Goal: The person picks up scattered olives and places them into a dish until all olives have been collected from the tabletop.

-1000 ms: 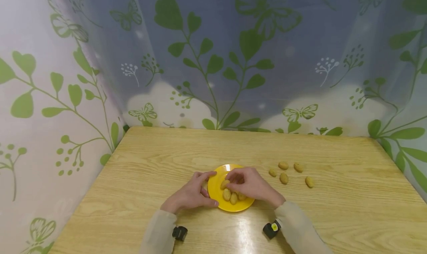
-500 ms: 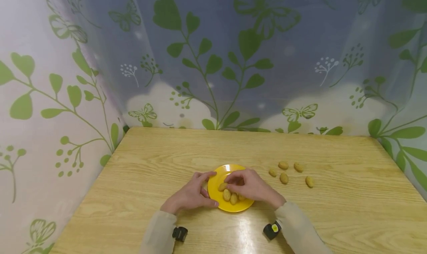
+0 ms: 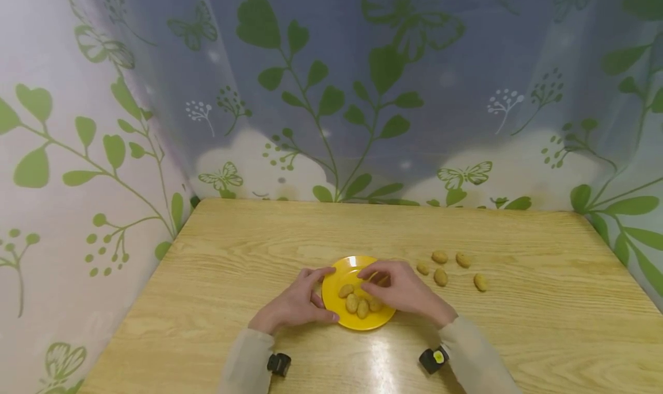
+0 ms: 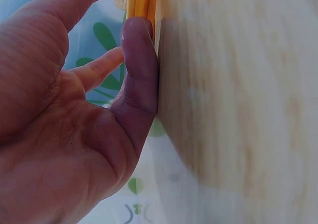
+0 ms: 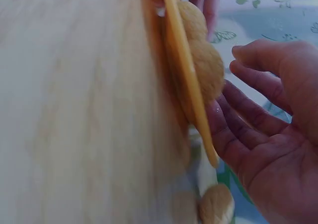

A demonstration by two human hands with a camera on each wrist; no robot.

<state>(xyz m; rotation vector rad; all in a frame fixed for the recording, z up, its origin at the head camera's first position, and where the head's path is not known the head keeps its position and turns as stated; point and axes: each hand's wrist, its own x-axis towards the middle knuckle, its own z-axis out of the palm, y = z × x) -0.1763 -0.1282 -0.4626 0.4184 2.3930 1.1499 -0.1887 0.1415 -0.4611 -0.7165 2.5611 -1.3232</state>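
A yellow plate (image 3: pixel 331 295) lies on the table with several small tan potatoes on it, one of them (image 3: pixel 362 309) near its front. My left hand (image 3: pixel 295 302) holds the plate at its left side, with thumb and index finger spread over the rim. Above the plate's right side, my right hand (image 3: pixel 401 287) has its thumb and fingers apart and nothing between them. It partly hides a potato (image 3: pixel 375 305). In the right wrist view, the lower fingers (image 5: pixel 233 134) lie close beside the plate's edge (image 5: pixel 191 80); whether they touch cannot be told.
Several more potatoes lie loose on the wooden table (image 3: pixel 248 238) right of the plate, one (image 3: pixel 480 282) farthest right. A patterned cloth (image 3: pixel 331 95) hangs behind the table and along its sides. A small black camera (image 3: pixel 434 359) sits at the right wrist.
My right thumb and fingers have parted from a potato, which now rests on the plate's left part. The right hand has drawn back to the right. My left hand stays at the rim.
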